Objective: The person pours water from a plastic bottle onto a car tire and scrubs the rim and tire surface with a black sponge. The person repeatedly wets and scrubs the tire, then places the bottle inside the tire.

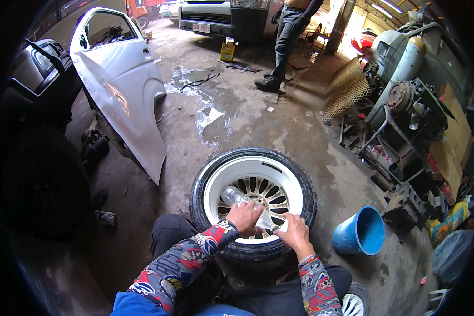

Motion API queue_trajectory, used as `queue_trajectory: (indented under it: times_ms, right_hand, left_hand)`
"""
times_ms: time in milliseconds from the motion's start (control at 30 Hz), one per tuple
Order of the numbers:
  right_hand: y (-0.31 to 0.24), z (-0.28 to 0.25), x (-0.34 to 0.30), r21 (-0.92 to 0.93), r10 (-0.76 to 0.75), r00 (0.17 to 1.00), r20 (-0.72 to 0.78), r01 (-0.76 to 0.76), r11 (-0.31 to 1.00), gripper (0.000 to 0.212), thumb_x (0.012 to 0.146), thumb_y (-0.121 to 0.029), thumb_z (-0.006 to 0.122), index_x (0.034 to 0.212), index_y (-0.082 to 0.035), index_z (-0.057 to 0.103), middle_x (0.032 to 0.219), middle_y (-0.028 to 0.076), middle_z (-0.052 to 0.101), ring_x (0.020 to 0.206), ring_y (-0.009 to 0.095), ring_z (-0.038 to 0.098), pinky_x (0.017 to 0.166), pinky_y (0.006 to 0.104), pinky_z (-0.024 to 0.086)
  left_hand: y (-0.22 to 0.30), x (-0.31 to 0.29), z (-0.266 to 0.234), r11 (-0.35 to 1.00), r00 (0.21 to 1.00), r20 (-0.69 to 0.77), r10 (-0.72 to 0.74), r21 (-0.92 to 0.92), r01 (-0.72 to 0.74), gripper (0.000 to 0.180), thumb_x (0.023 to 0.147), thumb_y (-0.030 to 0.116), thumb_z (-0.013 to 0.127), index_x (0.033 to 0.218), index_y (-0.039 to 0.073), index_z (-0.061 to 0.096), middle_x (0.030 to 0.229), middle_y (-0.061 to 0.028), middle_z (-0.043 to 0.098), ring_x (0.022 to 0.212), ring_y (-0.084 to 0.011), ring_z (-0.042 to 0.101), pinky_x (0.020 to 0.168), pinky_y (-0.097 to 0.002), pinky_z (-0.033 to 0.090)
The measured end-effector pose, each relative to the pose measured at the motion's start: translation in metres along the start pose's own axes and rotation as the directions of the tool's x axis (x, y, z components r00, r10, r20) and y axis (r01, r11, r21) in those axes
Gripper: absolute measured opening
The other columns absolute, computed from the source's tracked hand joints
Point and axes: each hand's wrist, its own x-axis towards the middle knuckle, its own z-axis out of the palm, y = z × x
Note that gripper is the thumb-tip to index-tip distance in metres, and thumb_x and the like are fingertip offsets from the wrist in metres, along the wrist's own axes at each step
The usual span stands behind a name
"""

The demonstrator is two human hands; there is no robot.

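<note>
A wheel lies flat on the floor in front of my knees, a black tyre (196, 195) around a white multi-spoke rim (296, 185). Over its middle, my left hand (245, 217) is closed around a clear plastic bottle (233, 196) held on its side. The bottle's narrow end points toward my right hand (297, 233), above the near right part of the rim. A small white thing (284, 226) sits between the right thumb and fingers; its kind is not clear. Whether those fingers also touch the bottle's neck, I cannot tell.
A blue bucket (371, 229) stands right of the wheel. Another wheel (354, 303) lies by my right knee. At left leans a white car door and panel (122, 87). Scrap parts (400, 113) pile up at right. A person (286, 45) stands near a parked van (224, 21).
</note>
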Motion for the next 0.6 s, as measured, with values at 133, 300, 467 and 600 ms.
queue_trajectory:
  times_ms: [133, 300, 467, 600]
  right_hand:
    - [-0.01, -0.013, 0.01, 0.26, 0.178, 0.925, -0.336, -0.091, 0.961, 0.021, 0.074, -0.018, 0.08, 0.071, -0.008, 0.061, 0.074, 0.017, 0.067, 0.074, 0.041, 0.066, 0.069, 0.05, 0.052]
    - [-0.016, -0.031, 0.005, 0.423, 0.141, 0.932, -0.333, 0.014, 0.906, 0.016, 0.077, -0.009, 0.076, 0.075, -0.006, 0.06, 0.071, 0.016, 0.064, 0.069, 0.038, 0.066, 0.063, 0.046, 0.051]
    - [-0.014, -0.039, -0.005, 0.509, 0.066, 0.977, -0.205, 0.048, 0.86, 0.04, 0.078, -0.016, 0.082, 0.112, -0.004, 0.065, 0.087, 0.014, 0.068, 0.085, 0.029, 0.07, 0.074, 0.0412, 0.056]
    - [-0.006, -0.042, -0.005, 0.449, -0.012, 0.984, -0.18, 0.093, 0.889, 0.05, 0.077, -0.021, 0.085, 0.119, -0.002, 0.066, 0.106, 0.015, 0.069, 0.093, 0.027, 0.068, 0.083, 0.038, 0.056]
  left_hand:
    - [-0.001, 0.0, 0.009, 0.985, 0.965, 0.261, -0.01, 0.169, -0.036, 0.067, 0.081, 0.052, 0.078, 0.132, 0.011, 0.063, 0.129, -0.0209, 0.064, 0.121, -0.0432, 0.061, 0.095, -0.0548, 0.052]
    - [-0.001, 0.003, 0.008, 0.998, 0.934, 0.357, 0.001, 0.054, -0.022, 0.06, 0.084, 0.049, 0.077, 0.125, 0.006, 0.063, 0.119, -0.0204, 0.071, 0.114, -0.0385, 0.068, 0.093, -0.05, 0.055]
    - [-0.004, 0.003, 0.013, 0.999, 0.917, 0.4, 0.008, 0.045, -0.028, 0.058, 0.085, 0.045, 0.077, 0.124, 0.005, 0.063, 0.12, -0.0211, 0.071, 0.114, -0.0388, 0.067, 0.094, -0.0488, 0.055]
    - [-0.007, 0.002, 0.018, 0.999, 0.916, 0.402, 0.018, 0.027, -0.031, 0.059, 0.085, 0.044, 0.077, 0.126, 0.004, 0.062, 0.118, -0.0225, 0.071, 0.112, -0.0398, 0.068, 0.094, -0.049, 0.055]
